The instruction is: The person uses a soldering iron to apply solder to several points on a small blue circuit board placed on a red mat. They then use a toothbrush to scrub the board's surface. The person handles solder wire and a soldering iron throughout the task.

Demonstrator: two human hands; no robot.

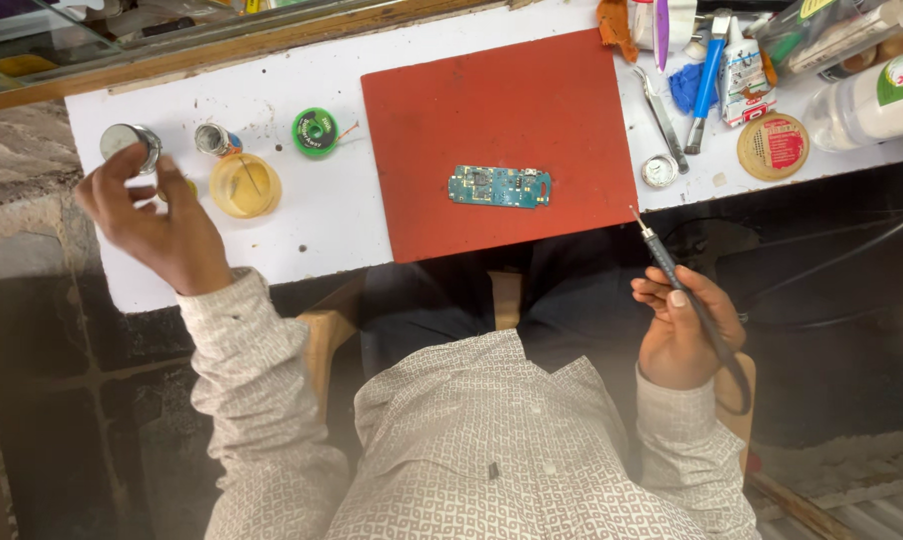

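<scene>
1. Holding a soldering iron (687, 290), the right hand (684, 335) was closed around its dark handle near the middle, tip pointing up toward the table (312, 215); its cord trailed back over the wrist.
2. The left hand (157, 225) was raised at the table's left edge, fingers pinched on a small metal tin (130, 142), probably light and smooth, so best taken by the sides.
3. A blue-green circuit board (500, 187) lay flat on the red mat (492, 110), apart from both hands; it looked thin, stiff and fragile, best lifted by its bare edges.
4. A yellow jar (245, 185), a green wire spool (316, 132) and tweezers (662, 120) stood nearby.
</scene>
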